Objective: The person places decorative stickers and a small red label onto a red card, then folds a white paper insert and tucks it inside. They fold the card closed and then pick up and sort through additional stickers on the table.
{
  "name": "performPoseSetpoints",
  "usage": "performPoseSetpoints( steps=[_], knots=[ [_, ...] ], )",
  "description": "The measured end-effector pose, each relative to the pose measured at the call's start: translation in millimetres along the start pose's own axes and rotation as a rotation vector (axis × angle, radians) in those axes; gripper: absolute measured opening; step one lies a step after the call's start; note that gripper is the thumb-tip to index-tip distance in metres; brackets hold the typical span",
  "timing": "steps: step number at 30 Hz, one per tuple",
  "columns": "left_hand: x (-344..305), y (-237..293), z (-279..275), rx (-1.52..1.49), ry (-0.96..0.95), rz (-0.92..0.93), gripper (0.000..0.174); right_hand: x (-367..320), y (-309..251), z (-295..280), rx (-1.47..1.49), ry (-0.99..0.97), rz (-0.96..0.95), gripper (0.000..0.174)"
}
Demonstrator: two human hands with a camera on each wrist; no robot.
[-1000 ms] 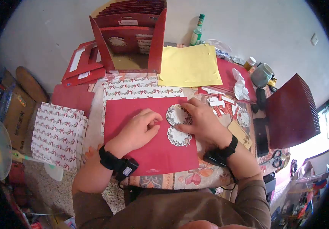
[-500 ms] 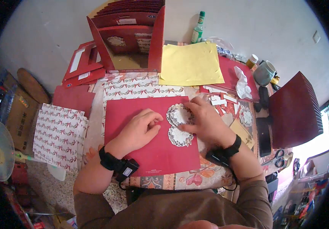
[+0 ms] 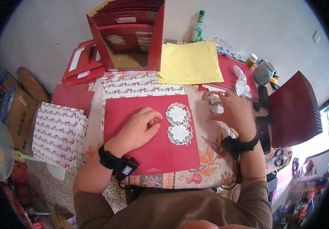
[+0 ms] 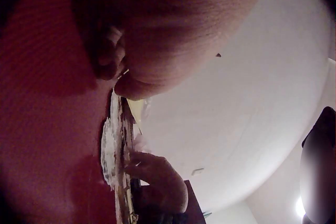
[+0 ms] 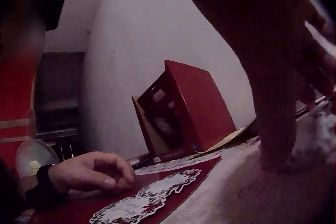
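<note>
Left hand (image 3: pixel 139 128) relaxed over red sheet (image 3: pixel 149 152), fingers loosely curled, no grip seen; wrist drag could skew sheet; two wreath cutouts (image 3: pixel 179 135) on sheet's right half, could slide if brushed, bond unclear; right hand (image 3: pixel 236 114), fingers parted, near paper pieces (image 3: pixel 218 109), sweep could scatter them; fingertip contact hidden, right wrist view murky.

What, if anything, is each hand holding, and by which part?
Nothing: the left hand is loosely curled and empty; the right hand is open, gripping nothing.

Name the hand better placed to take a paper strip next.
Right, likely: the right hand is beside the paper strips, while the left hand is over the red sheet, farther away.
</note>
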State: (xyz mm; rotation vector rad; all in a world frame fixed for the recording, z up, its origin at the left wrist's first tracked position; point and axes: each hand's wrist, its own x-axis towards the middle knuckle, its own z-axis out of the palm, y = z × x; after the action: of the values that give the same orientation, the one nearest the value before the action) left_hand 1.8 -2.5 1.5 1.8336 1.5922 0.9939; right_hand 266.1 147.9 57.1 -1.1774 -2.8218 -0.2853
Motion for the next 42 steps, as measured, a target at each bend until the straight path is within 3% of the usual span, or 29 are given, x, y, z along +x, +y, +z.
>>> performPoseSetpoints(
  steps=[3,6,9,13,15,18,22,28,33,35,38,42],
  knots=[
    [0,-1,1,-0.003,0.016,0.009,0.019,12,-27,14,0.365,0.130,-0.109,0.054],
    [0,-1,0,0.017,0.014,0.017,0.019,19,-52,21,0.539,0.055,-0.239,0.066],
    [-1,1,-1,0.000,0.008,-0.005,0.019,20,-62,40,0.455,0.178,-0.313,0.068],
    [-1,4,-2,0.005,-0.007,-0.008,0.019,20,-63,37,0.507,0.102,-0.276,0.068],
    [0,3,-2,-0.005,-0.007,-0.019,0.019,20,-63,30,0.649,-0.025,-0.184,0.067],
    [-1,-1,-1,-0.013,0.011,0.012,0.018,20,-54,29,0.777,-0.035,-0.060,0.066],
    [-1,1,-2,-0.006,0.008,0.009,0.017,19,-46,35,0.904,0.049,-0.122,0.063],
    [1,2,-1,-0.117,0.002,-0.021,0.015,10,-74,20,0.778,0.150,-0.373,0.063],
    [0,-1,2,-0.304,-0.017,0.032,0.013,6,-79,21,0.773,0.152,-0.284,0.067],
    [0,5,4,-0.519,-0.010,-0.104,0.011,4,-81,20,0.775,0.146,-0.274,0.067],
    [1,2,-1,-0.445,-0.062,-0.204,0.012,1,-88,17,0.724,0.198,-0.328,0.069],
    [1,4,-3,-0.476,0.002,-0.195,0.014,0,-89,15,0.718,0.218,-0.324,0.070]
  ],
)
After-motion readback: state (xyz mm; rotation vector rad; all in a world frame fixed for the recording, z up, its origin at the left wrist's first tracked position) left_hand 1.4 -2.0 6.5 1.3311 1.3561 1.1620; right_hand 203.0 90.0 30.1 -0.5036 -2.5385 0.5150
